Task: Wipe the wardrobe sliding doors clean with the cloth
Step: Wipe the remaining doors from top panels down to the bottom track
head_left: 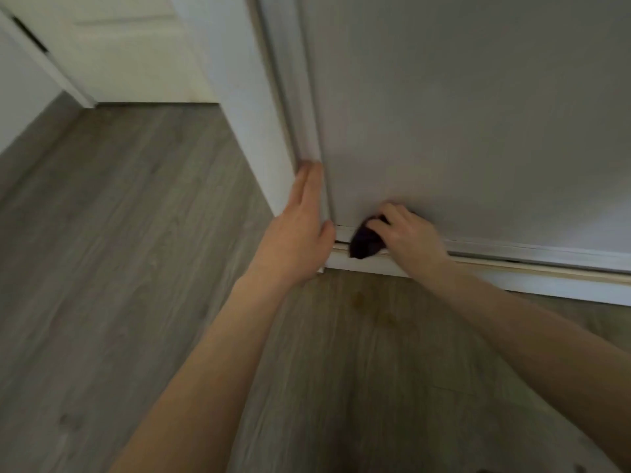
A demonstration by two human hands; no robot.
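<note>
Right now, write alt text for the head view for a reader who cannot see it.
The right hand presses a dark cloth against the bottom edge of a white sliding wardrobe door, just above the floor track. The left hand lies flat and open on the door frame beside it, over a grey wood-look floor.

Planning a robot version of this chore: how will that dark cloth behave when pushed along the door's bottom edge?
Probably floppy: the cloth is bunched into a lump under the right hand. Likely light, as fingertips alone hold it. It may snag or tuck into the bottom track, since it overhangs that groove.
</note>
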